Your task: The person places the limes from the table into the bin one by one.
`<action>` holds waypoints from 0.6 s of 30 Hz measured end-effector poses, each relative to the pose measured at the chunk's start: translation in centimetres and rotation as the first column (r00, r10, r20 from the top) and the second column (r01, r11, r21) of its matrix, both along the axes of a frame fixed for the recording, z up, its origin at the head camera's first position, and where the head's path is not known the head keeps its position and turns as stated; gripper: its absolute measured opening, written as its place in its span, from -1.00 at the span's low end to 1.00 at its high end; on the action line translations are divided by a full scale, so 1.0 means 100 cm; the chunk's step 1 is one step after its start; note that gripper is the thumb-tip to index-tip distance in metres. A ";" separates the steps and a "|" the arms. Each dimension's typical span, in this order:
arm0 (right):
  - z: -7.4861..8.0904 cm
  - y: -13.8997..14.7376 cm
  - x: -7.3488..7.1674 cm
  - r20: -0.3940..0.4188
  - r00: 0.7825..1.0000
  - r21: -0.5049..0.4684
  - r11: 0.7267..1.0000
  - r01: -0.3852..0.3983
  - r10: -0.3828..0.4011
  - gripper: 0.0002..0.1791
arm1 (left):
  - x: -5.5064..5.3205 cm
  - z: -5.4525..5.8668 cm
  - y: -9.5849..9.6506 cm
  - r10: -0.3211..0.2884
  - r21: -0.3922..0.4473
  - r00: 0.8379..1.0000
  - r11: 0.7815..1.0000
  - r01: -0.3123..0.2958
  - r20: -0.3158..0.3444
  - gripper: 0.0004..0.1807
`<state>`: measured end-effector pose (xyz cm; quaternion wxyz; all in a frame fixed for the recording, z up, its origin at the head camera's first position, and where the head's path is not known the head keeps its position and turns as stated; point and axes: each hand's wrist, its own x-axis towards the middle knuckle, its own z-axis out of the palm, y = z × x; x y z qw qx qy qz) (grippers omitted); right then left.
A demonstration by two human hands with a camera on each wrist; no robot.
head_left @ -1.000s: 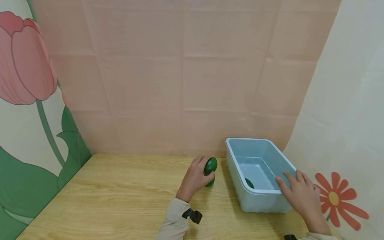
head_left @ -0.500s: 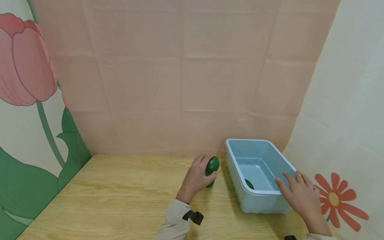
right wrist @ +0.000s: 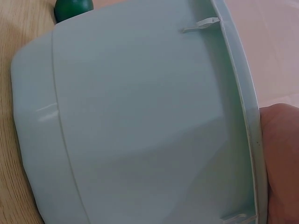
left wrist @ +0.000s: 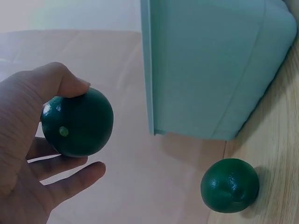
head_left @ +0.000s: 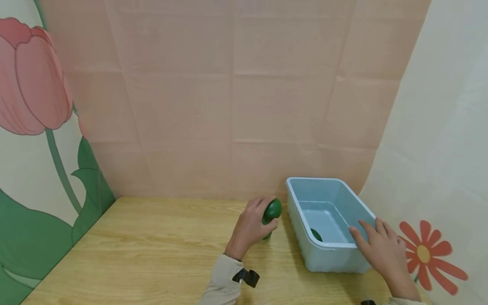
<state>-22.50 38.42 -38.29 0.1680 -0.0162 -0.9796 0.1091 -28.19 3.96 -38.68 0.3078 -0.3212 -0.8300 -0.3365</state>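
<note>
My left hand holds a glossy round green fruit above the table, left of a pale blue plastic bin. In the left wrist view, the thumb lies over one side of this fruit, with a small pale stem mark showing. A second green fruit sits on the table beneath it, mostly hidden by the hand in the head view. Inside the bin, part of another green fruit shows near the front left corner. My right hand rests over the bin's front right rim, fingers spread.
The wooden table carries the bin on its right side. A pinkish sheet hangs behind the table's back edge. Walls with a painted tulip and a red flower stand at the left and right.
My left hand has shifted slightly right with the green fruit, towards the bin, and the fruit has lifted a little off the one below. My right hand stays on the rim.
</note>
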 end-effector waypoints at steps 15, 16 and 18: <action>0.000 0.002 0.001 -0.003 1.000 -0.003 1.000 0.005 -0.005 -0.19 | 0.002 0.005 0.008 -0.032 0.031 0.999 0.999 0.032 -0.009 -0.39; 0.000 0.001 0.001 0.001 1.000 -0.003 1.000 0.007 -0.007 -0.19 | 0.002 0.005 0.008 -0.034 0.034 0.999 0.999 0.034 -0.009 -0.40; 0.001 0.001 0.001 0.005 1.000 0.000 1.000 0.011 -0.011 -0.18 | 0.002 0.006 0.008 -0.039 0.039 0.999 0.998 0.039 -0.009 -0.41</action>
